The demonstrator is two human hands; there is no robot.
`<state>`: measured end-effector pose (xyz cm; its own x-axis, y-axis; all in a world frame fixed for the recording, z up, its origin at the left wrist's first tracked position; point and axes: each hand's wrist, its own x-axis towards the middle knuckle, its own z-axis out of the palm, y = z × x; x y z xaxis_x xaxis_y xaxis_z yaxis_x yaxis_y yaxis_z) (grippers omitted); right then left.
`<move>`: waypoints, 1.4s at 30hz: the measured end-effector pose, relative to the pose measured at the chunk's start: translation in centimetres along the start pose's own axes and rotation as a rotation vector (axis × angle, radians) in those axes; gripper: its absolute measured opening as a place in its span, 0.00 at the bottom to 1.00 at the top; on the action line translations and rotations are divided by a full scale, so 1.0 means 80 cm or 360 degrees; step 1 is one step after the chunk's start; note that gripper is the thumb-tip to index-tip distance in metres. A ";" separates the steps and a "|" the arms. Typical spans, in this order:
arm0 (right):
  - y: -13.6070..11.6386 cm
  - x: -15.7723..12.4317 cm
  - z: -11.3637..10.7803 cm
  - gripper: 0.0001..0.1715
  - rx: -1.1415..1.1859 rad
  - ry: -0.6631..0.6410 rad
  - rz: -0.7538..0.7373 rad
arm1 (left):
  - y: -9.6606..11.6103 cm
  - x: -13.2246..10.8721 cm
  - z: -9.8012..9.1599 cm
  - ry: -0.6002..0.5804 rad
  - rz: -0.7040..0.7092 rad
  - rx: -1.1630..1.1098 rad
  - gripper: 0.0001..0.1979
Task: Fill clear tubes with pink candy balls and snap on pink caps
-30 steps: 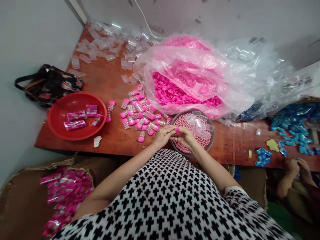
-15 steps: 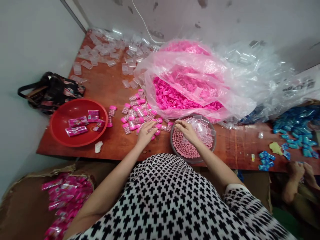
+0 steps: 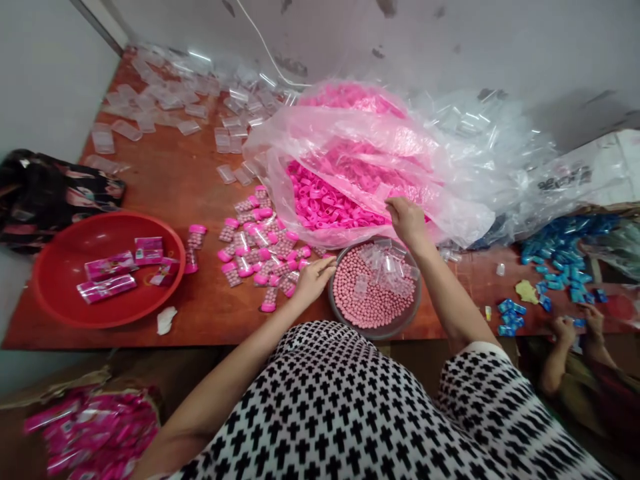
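My left hand (image 3: 314, 280) is at the left rim of a grey bowl (image 3: 336, 308), its fingers drawn together; whatever they hold, if anything, I cannot make out. The bowl holds small pink beads (image 3: 373, 307) with several clear plastic containers (image 3: 393, 270) on top. Over the front of a clear plastic bag (image 3: 270, 160) full of pink plastic caps (image 3: 325, 203), my right hand (image 3: 407, 220) has its fingers pinched, their contents too small to see. Left of my left hand lies a pile of bead-filled bottles with pink caps (image 3: 260, 243).
A red basin (image 3: 55, 300) with pink packets (image 3: 107, 288) stands on the left, beside a black bag (image 3: 65, 193). Clear containers (image 3: 165, 93) lie behind. Pink packets (image 3: 95, 427) fill a box below. At right, another person's hands (image 3: 580, 330) work near blue packets (image 3: 555, 253).
My right hand has moved up and away from the bowl to the bag of caps. My left hand has shifted from over the bottles to the bowl's rim. The view has shifted.
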<state>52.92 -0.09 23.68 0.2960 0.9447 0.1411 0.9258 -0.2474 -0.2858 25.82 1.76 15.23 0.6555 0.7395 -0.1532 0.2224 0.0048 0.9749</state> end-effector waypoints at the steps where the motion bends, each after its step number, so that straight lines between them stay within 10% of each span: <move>1: 0.010 0.013 0.001 0.18 -0.0159 -0.0040 -0.0129 | 0.003 0.002 0.004 -0.0021 0.0012 -0.0002 0.16; 6: 0.038 0.067 0.015 0.21 -0.0655 -0.0420 -0.0569 | 0.014 0.006 0.011 -0.0072 0.0012 0.0051 0.15; 10: 0.037 0.065 0.007 0.15 -0.0598 -0.0328 -0.0478 | 0.009 0.001 0.008 -0.0030 -0.0015 0.0110 0.15; 14: 0.009 -0.007 -0.018 0.17 -0.0295 -0.0278 -0.0114 | 0.002 -0.004 0.021 -0.0149 -0.0041 0.0209 0.15; 20: -0.037 -0.179 0.023 0.08 -0.0181 -0.1387 0.0333 | 0.013 0.007 0.067 -0.0480 -0.0068 0.0817 0.17; 28: -0.061 -0.225 0.132 0.17 0.0060 -0.0955 0.0577 | 0.006 0.014 0.095 -0.0692 -0.0139 0.1010 0.12; 32: -0.054 -0.234 0.137 0.19 0.0487 -0.0636 0.0673 | 0.005 0.007 0.087 -0.0654 0.0031 0.0752 0.19; 36: -0.050 -0.243 0.128 0.19 0.1657 -0.0092 0.0881 | 0.001 -0.003 0.075 -0.0412 0.0111 0.0478 0.22; 42: -0.061 -0.235 0.115 0.22 0.2212 -0.0040 0.1091 | -0.017 -0.012 0.074 -0.0432 0.0040 0.0182 0.23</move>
<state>40.68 -14.67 13.72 0.5403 0.7447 -0.3918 -0.3247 -0.2451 -0.9135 29.18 -2.93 13.08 0.8276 0.5310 -0.1818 0.2734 -0.0985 0.9568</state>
